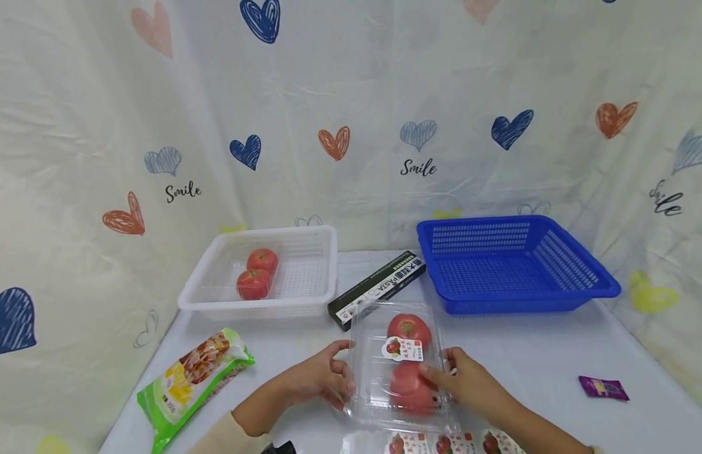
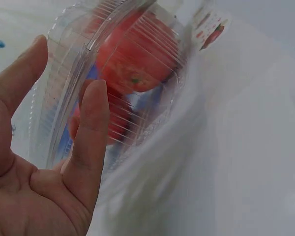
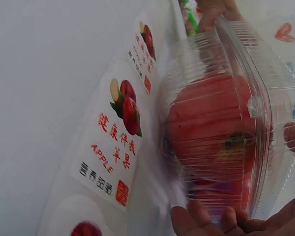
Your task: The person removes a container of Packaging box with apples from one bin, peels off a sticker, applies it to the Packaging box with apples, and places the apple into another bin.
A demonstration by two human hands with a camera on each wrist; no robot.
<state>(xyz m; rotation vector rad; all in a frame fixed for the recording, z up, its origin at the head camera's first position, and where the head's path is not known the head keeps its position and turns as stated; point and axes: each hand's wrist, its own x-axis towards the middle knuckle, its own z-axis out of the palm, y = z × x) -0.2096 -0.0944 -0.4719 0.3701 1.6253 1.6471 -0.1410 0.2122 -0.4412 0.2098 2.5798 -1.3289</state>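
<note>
A clear plastic clamshell box (image 1: 369, 384) with two red apples (image 1: 409, 329) inside stands in front of me, a white apple label (image 1: 402, 349) on its lid. My right hand (image 1: 470, 383) grips the box's right side, thumb over the lid and fingers below, as the right wrist view shows from the side. At the box's left side is my left hand (image 1: 322, 376), its thumb and a finger spread and fairly straight in the left wrist view (image 2: 91, 128). A sheet of apple stickers (image 3: 108, 142) lies on the table beside the box.
Behind stand a white basket (image 1: 260, 306) holding another clear box of apples (image 1: 254, 284) and a blue basket (image 1: 527, 296). A black pasta box (image 1: 379, 284) leans between them. A green food bag (image 1: 192, 381) lies left, a small purple packet (image 1: 604, 388) right.
</note>
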